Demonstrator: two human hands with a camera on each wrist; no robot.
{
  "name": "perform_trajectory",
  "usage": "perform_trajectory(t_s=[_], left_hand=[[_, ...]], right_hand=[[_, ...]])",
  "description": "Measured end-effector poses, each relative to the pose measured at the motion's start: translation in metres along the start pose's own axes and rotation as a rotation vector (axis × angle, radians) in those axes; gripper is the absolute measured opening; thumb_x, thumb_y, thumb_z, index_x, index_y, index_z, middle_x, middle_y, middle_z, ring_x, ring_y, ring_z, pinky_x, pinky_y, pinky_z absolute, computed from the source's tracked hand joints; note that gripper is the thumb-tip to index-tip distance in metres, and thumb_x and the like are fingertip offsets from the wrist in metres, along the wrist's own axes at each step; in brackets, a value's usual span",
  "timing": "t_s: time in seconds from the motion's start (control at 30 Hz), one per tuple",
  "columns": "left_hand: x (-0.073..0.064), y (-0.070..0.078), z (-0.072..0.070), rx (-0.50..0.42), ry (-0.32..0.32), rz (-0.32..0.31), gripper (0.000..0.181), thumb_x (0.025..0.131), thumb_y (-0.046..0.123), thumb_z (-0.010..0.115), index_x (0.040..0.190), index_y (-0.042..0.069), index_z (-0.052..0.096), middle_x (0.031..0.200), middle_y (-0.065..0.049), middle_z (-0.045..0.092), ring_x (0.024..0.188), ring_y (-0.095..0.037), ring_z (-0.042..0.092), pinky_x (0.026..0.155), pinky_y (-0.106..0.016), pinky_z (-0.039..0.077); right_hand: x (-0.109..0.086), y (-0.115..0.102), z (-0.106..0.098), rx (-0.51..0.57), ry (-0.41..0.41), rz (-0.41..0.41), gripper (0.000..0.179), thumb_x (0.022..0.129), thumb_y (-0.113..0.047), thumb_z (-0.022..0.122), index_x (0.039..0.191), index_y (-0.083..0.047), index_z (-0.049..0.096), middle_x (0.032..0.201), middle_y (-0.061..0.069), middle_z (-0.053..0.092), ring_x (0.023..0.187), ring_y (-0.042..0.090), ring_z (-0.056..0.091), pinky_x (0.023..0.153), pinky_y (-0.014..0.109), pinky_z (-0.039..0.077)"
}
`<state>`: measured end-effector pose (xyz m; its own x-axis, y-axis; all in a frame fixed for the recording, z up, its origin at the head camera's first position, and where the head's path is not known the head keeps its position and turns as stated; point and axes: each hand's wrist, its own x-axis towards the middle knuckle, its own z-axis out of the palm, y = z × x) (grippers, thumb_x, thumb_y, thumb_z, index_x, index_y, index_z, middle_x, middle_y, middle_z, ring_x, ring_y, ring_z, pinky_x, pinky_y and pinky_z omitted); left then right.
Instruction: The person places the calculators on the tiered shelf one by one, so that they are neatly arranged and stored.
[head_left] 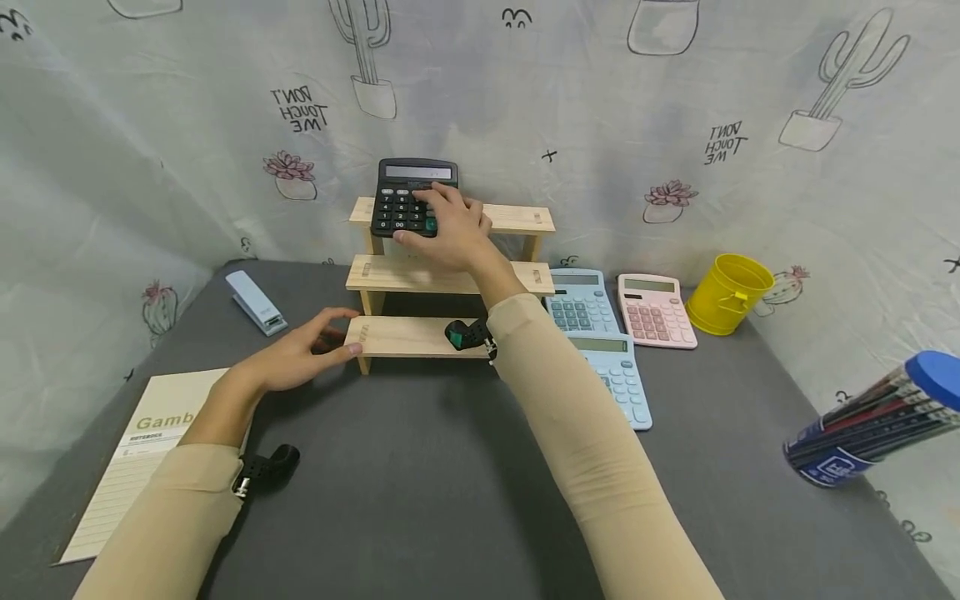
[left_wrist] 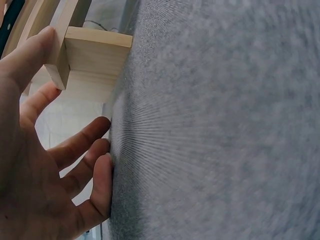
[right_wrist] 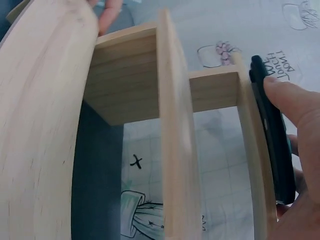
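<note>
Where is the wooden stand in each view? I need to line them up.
Head: wooden stand, near the centre.
Left wrist: wooden stand, in the upper left corner, cut off.
Right wrist: wooden stand, large, from the left edge past centre.
Shared landmark: left hand, at one end of it.

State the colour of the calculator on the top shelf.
The calculator is mostly black; the head view shows it best.

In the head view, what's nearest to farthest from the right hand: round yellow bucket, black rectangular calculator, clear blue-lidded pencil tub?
1. Black calculator: touching the right hand, at the wooden stand's top.
2. Yellow bucket: right, toward the back.
3. Pencil tub: farther right.
</note>
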<state>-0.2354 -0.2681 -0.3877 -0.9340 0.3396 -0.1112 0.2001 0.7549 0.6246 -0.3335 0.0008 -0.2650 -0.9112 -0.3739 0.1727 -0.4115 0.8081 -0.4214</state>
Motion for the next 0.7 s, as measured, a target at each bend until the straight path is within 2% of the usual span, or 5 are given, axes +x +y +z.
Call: perform_trajectory(t_s=[0.33, 0.5, 0.7], left_hand=[[0.003, 0.0, -0.001, -0.006, -0.006, -0.002, 0.073, 0.102, 0.059, 0.053, 0.16, 0.026, 0.023, 0.151, -0.029, 0.043, 0.132, -0.053, 0.049, 0.095, -0.065, 0.046], [0.002, 0.0, -0.002, -0.004, 0.003, -0.002, 0.074, 0.102, 0.059, 0.053, 0.16, 0.025, 0.022, 0.15, -0.029, 0.044, 0.13, -0.053, 0.051, 0.091, -0.062, 0.048], [0.003, 0.0, 0.0, -0.006, 0.0, 0.01, 0.073, 0.103, 0.057, 0.054, 0.16, 0.025, 0.023, 0.149, -0.029, 0.045, 0.129, -0.052, 0.052, 0.091, -0.06, 0.049]], right_hand=[[0.002, -0.003, -0.006, -0.03, -0.036, 0.018, 0.079, 0.096, -0.066, 0.059, 0.162, -0.035, 0.03, 0.173, -0.005, 0.01, 0.148, 0.037, 0.024, 0.115, 0.053, 0.024], [0.0, -0.006, -0.009, -0.03, -0.049, 0.009, 0.08, 0.096, -0.065, 0.059, 0.162, -0.033, 0.027, 0.173, 0.0, 0.002, 0.155, 0.038, 0.013, 0.121, 0.057, 0.019], [-0.015, -0.001, -0.014, -0.012, -0.054, -0.038, 0.083, 0.097, -0.059, 0.063, 0.163, -0.03, 0.024, 0.173, 0.005, 0.004, 0.157, 0.038, 0.005, 0.122, 0.059, 0.017]])
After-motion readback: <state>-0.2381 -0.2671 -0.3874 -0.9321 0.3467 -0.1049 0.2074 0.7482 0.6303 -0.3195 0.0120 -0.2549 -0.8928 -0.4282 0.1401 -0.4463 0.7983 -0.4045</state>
